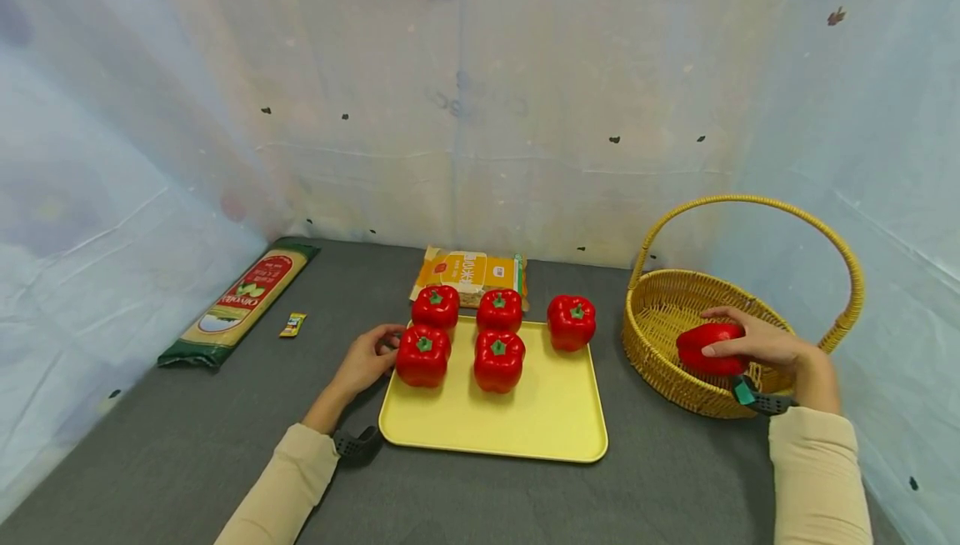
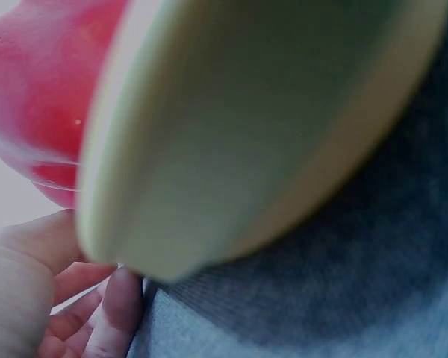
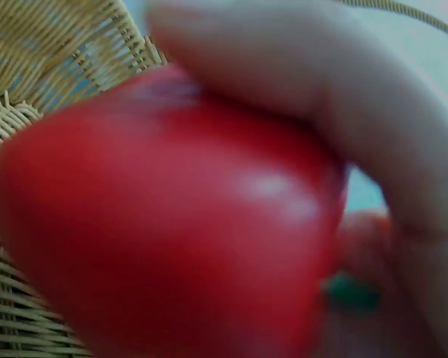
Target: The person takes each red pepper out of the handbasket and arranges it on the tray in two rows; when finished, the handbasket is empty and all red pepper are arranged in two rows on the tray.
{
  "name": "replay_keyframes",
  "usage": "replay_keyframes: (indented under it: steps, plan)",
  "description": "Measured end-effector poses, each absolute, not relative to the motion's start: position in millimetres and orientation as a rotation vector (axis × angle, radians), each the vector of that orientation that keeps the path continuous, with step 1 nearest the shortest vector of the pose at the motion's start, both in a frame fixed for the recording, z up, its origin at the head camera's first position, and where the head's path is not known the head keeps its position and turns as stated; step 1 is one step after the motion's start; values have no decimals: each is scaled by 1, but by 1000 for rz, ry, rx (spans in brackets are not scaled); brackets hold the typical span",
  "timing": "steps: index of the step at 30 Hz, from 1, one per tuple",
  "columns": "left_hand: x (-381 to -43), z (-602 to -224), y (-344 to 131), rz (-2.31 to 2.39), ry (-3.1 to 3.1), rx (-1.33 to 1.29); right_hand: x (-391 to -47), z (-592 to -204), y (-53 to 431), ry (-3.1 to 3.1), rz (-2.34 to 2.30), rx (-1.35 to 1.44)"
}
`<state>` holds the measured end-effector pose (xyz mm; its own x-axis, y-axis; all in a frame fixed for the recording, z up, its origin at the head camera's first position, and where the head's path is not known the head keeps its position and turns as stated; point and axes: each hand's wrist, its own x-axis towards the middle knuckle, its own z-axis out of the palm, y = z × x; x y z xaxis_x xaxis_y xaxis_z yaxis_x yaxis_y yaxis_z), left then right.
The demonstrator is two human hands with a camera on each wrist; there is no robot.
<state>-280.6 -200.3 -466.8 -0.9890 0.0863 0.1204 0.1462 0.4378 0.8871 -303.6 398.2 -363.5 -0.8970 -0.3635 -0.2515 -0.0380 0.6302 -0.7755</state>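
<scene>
My right hand (image 1: 768, 340) grips a red bell pepper (image 1: 708, 348) in the opening of the wicker basket (image 1: 678, 395). In the right wrist view, the thumb lies along one side of the pepper (image 3: 164, 224), and its green stem shows near the palm. At the far left corner of the yellow tray (image 1: 540, 422), my left hand (image 1: 369, 359) holds the rim between thumb and fingers. Several red bell peppers (image 1: 499, 362) stand stem up on the tray, toward its far and left sides. One of them (image 2: 45, 97) sits just beyond the rim in the left wrist view.
An orange food packet (image 1: 472, 272) lies behind the tray. To the left are a long green-and-tan package (image 1: 247, 295) and a tiny yellow packet (image 1: 292, 325). The basket's tall handle (image 1: 738, 199) arches above the right hand. Pale sheets (image 1: 525, 112) hang around the grey table.
</scene>
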Motion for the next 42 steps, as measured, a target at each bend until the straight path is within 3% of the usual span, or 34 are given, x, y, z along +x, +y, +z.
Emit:
replay_keyframes:
  steps: [20, 36, 42]
  plan:
    - [-280, -467, -199, -1626, -2616, -194, -287, -327, 337, 2846, -1266, -454]
    - [-281, -469, -199, -1611, -2617, -188, -270, -334, 274, 2920, -1300, -996]
    - [-282, -470, -199, -1611, -2620, -161, -250, -324, 247, 2859, -1347, -1064]
